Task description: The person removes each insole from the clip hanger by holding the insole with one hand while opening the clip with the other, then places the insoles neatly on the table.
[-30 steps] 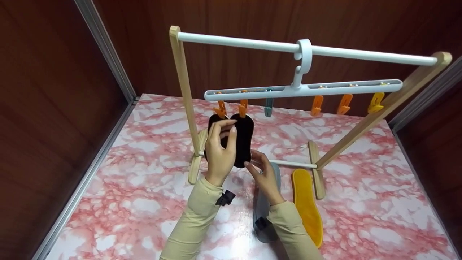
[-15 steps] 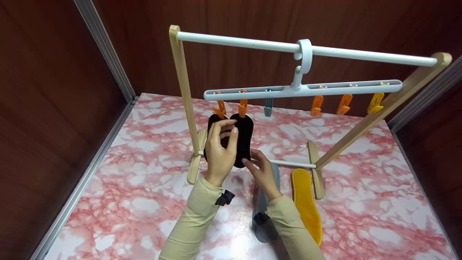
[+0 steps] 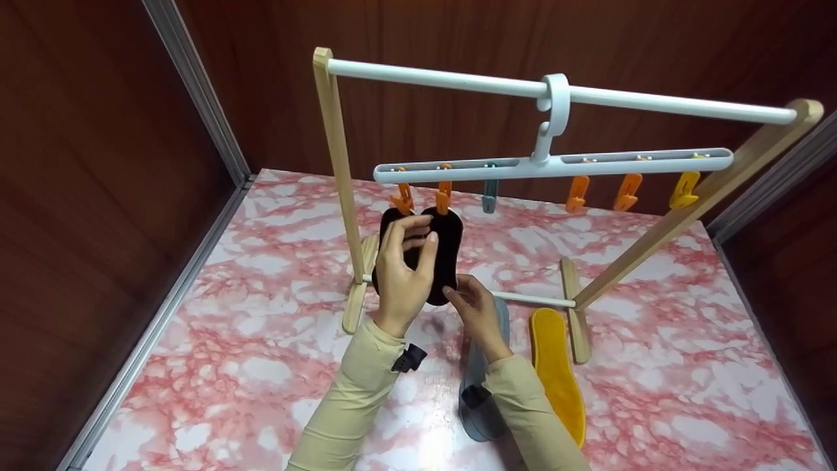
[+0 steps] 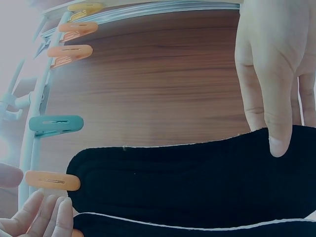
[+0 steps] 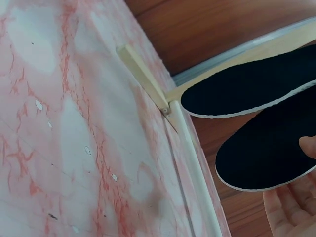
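Two black insoles with pale edges hang side by side from orange clips on a white hanger. The nearer insole hangs from one orange clip; the other insole hangs from the leftmost clip. My right hand holds the nearer insole by its lower end, thumb on its front and fingers behind. My left hand is raised in front of both insoles, partly hiding them. In the left wrist view, its thumb and fingers are apart, close to the orange clip, with nothing visibly pinched.
A teal clip, two more orange clips and a yellow clip hang further right, holding nothing. The hanger hooks onto a wood-and-white rack. A grey insole and a yellow insole lie on the marbled tabletop.
The head view has shifted slightly. Both hands stay nearly in place, the right still at the lower end of the insole.
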`<state>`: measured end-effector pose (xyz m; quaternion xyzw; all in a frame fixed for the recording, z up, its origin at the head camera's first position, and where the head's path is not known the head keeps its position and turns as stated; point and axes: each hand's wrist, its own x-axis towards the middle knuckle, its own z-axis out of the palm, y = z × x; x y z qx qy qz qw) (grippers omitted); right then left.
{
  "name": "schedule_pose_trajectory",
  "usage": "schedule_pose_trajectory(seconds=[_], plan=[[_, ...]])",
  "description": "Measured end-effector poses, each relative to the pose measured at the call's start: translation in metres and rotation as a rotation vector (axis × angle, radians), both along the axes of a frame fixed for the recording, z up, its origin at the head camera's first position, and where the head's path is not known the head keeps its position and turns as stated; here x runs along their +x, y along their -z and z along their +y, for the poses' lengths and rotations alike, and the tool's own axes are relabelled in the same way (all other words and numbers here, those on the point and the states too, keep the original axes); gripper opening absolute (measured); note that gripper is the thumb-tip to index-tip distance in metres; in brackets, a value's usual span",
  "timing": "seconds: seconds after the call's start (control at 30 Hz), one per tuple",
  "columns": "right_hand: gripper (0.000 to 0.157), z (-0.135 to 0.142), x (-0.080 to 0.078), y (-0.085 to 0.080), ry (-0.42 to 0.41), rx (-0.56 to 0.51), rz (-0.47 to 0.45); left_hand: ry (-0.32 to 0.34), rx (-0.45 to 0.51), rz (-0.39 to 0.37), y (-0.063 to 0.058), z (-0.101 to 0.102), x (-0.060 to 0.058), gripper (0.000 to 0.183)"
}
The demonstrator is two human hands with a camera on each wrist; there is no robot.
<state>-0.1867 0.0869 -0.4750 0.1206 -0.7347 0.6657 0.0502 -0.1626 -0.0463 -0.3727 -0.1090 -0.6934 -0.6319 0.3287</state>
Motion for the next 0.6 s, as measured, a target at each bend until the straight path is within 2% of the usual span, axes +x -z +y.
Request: schedule_pose_trajectory(seconds=[0.33, 0.6], plan=[[0.016, 0.004, -0.001, 0.002, 0.010, -0.037, 0.039, 0.018, 0.020, 0.010, -0.002, 0.001, -0.002, 0.026], [0.016, 0.013, -0.001, -0.001, 0.072, -0.035, -0.005, 0.016, 0.014, -0.003, -0.005, 0.001, -0.003, 0.030]])
